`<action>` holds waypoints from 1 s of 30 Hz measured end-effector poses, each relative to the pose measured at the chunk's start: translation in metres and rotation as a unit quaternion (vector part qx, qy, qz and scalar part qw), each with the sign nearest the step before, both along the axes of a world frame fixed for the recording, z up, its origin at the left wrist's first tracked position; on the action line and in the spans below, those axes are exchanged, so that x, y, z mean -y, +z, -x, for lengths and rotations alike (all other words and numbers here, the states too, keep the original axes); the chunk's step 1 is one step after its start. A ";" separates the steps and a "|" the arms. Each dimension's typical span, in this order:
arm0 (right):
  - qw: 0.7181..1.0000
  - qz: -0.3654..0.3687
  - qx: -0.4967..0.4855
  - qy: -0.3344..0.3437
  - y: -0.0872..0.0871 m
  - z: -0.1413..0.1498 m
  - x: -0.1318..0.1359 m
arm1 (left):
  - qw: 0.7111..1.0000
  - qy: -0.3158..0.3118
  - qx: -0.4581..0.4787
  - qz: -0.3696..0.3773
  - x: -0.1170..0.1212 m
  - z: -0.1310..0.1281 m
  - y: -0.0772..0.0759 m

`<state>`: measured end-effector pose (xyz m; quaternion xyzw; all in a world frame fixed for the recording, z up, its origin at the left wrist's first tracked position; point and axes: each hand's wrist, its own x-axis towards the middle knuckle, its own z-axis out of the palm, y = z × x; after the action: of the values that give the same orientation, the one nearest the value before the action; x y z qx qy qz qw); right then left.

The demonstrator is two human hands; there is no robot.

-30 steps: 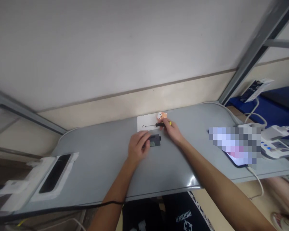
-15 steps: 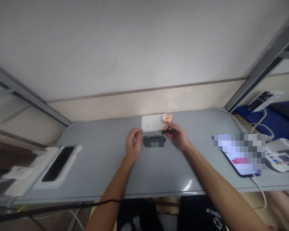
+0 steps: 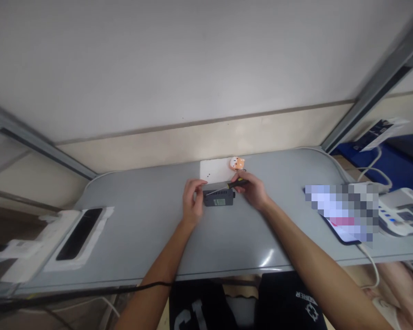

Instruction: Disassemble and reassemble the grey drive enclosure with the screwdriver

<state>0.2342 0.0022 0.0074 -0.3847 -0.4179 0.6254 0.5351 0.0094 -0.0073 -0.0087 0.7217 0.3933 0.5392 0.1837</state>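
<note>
A small dark grey box-shaped device (image 3: 223, 199), with a row of slots and a greenish label, rests on the grey table. Wrapped round its left end are the curled fingers of my left hand (image 3: 193, 201). My right hand (image 3: 253, 189) grips a screwdriver (image 3: 234, 184) by its black and yellow handle. The shaft points left across the device, and its tip is close to the device's upper left corner. Behind lies a white sheet (image 3: 215, 170) with a few tiny dark pieces on it, perhaps screws. An orange and white animal-faced item (image 3: 237, 163) sits at the sheet's right end.
A dark phone (image 3: 80, 233) lies on white material at the left. At the right are a lit phone (image 3: 344, 220) with a cable and a white power strip (image 3: 404, 220). A black cable (image 3: 124, 289) crosses below the table edge. Metal posts stand at both sides.
The view has shifted slightly. My left fingers have moved closer onto the device's left end, and the screwdriver is tilted a little more steeply, still in my right hand.
</note>
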 end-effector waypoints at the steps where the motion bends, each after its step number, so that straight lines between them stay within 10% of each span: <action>1: 1.000 0.000 -0.002 -0.002 0.000 0.000 0.000 | 1.000 -0.006 0.001 -0.002 0.000 0.000 0.000; 14: 0.987 -0.032 0.054 -0.148 -0.011 -0.003 -0.011 | 0.998 0.000 -0.061 -0.032 0.001 0.004 0.006; 21: 0.957 -0.130 0.252 -0.061 -0.020 0.007 -0.009 | 0.996 -0.021 -0.084 -0.014 -0.002 0.010 0.006; 30: 0.954 -0.134 0.264 -0.046 -0.027 0.009 -0.009 | 0.996 -0.073 -0.033 0.041 -0.004 0.011 0.000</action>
<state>0.2247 0.0116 -0.0199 -0.4797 -0.6057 0.4150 0.4805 -0.0016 -0.0033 -0.0087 0.7577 0.3678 0.4833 0.2389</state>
